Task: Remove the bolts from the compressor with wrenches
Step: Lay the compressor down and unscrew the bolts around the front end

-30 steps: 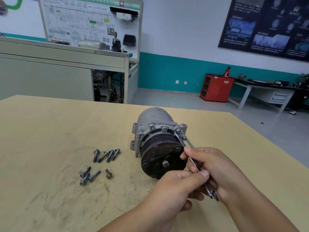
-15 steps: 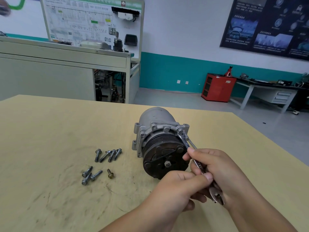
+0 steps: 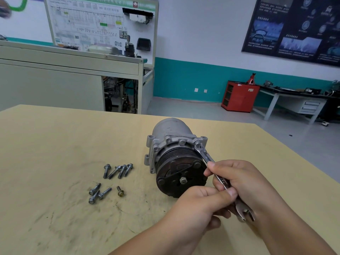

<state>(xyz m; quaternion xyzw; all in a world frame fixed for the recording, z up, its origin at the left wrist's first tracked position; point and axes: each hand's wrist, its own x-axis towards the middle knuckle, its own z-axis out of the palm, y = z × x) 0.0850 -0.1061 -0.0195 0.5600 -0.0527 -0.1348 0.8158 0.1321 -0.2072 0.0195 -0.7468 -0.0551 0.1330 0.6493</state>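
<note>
from the head camera: has the compressor (image 3: 174, 142) lying on its side on the desk (image 3: 55, 144), clutch pulley (image 3: 180, 175) turned back toward the body, probably to put the flange bolts within easy reach. seats the ring end of a combination wrench (image 3: 205, 157) on a flange bolt (image 3: 197, 144) at the upper right of the housing. curls the right hand (image 3: 244, 183) round the shank and pinches the same shank between thumb and forefinger of the left hand (image 3: 198, 205), likely for steadier leverage. leaves the open end poking out by the right wrist. finds the compressor just ahead of both hands, left knuckles close under the pulley. parks eight loose bolts (image 3: 117, 171) in two clusters on the desk to the left of the compressor, seemingly clear of the wrench's swing.
</note>
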